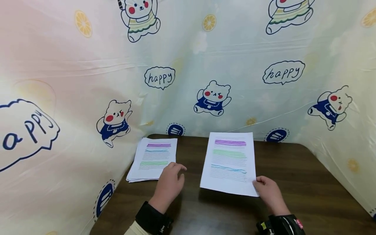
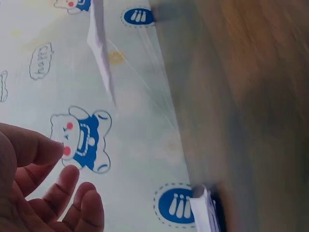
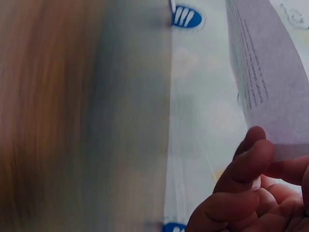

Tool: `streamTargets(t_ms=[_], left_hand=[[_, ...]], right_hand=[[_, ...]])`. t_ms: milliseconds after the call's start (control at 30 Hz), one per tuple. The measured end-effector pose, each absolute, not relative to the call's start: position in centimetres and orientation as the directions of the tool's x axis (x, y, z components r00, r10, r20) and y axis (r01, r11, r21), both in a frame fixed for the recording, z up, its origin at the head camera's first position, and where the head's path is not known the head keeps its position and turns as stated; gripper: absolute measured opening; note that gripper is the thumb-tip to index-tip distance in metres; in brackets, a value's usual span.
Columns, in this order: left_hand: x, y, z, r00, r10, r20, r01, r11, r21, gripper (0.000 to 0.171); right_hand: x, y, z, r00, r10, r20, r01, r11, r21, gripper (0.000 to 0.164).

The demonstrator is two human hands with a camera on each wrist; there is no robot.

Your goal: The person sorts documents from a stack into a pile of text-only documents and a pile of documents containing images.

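Note:
A white sheet of paper (image 1: 227, 163) is lifted over the dark wooden table, held by its lower right corner between the thumb and fingers of my right hand (image 1: 268, 191). Lines of print on it are marked in purple, green and blue. The right wrist view shows the pinch at the edge of the sheet (image 3: 275, 82) and print on its underside. My left hand (image 1: 171, 182) holds nothing; its fingers are loosely bent, close by the lower right corner of a paper stack (image 1: 135, 168). The top page there has purple, blue and green marks.
The brown table (image 1: 293, 176) runs back to a patterned cloth (image 1: 246, 65) with bears and "happy" bubbles, which also hangs along both sides. A black band (image 1: 152, 217) is on the left wrist, and another band (image 1: 283, 225) with a device is on the right.

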State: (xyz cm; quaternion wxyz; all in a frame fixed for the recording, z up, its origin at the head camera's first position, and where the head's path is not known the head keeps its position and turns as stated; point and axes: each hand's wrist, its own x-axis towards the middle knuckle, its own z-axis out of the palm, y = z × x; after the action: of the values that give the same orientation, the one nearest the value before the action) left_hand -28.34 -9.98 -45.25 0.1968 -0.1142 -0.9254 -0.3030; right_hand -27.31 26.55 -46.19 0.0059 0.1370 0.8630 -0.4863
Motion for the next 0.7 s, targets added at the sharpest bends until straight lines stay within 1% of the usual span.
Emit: streamTargets(t_ms=[133, 233, 433, 567, 700], left_hand=[[-28.7, -10.5, -45.7, -0.916, 0.056, 0.397, 0.275, 0.808, 0.521, 0.016], [-28.9, -10.7, -46.1, -0.925, 0.056, 0.376, 0.26, 0.816, 0.516, 0.014], [-29.0, -10.8, -46.4, -0.94, 0.062, 0.336, 0.242, 0.816, 0.525, 0.011], [-29.1, -10.9, -46.5, -0.948, 0.068, 0.31, 0.23, 0.82, 0.524, 0.01], [-29.2, -11.0, -46.7, -0.957, 0.07, 0.281, 0.214, 0.824, 0.524, 0.012]], right_hand=[[-27.6, 28.4, -46.2, -0.967, 0.205, -0.153, 0.244, 0.564, -0.789, 0.039], [-27.9, 29.0, -46.3, -0.968, 0.187, -0.165, 0.246, 0.606, -0.757, 0.038], [-28.2, 29.7, -46.8, -0.966, 0.168, -0.196, 0.258, 0.673, -0.693, 0.03], [-28.1, 30.0, -47.4, -0.962, 0.169, -0.212, 0.269, 0.697, -0.665, 0.027], [-28.0, 30.1, -47.8, -0.962, 0.173, -0.209, 0.27, 0.702, -0.659, 0.027]])
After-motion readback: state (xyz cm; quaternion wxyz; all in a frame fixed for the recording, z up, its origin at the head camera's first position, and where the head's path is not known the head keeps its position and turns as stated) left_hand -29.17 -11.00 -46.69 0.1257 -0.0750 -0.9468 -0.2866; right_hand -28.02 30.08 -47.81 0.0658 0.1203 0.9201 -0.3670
